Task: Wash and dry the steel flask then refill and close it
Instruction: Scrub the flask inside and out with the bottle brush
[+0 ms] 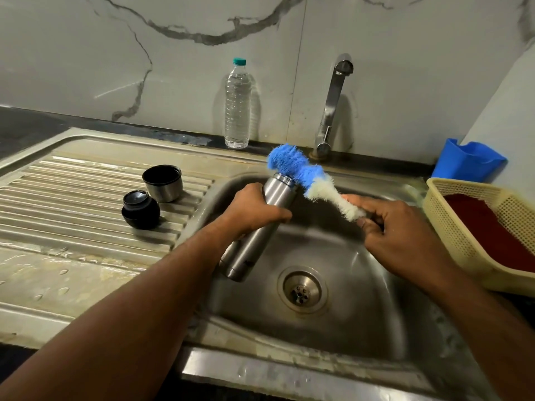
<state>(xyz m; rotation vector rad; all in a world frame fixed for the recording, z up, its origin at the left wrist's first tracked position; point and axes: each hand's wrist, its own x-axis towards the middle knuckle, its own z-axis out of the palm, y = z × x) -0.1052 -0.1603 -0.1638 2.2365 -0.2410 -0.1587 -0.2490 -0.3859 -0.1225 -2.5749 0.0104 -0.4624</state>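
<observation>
Over the sink [376,273], the left hand [254,211] grips the steel flask [260,227], tilted, mouth toward one o'clock. The right hand [402,230] pinches the bottle brush [307,175] across its mouth.

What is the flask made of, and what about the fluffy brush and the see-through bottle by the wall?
The flask looks like brushed steel: grey, with a dull shine like the sink. The brush seems to have soft plastic bristles, blue at the tip and white lower down; that is a guess from their fuzzy look. The bottle looks like thin clear plastic, ribbed, with a green cap.
</observation>
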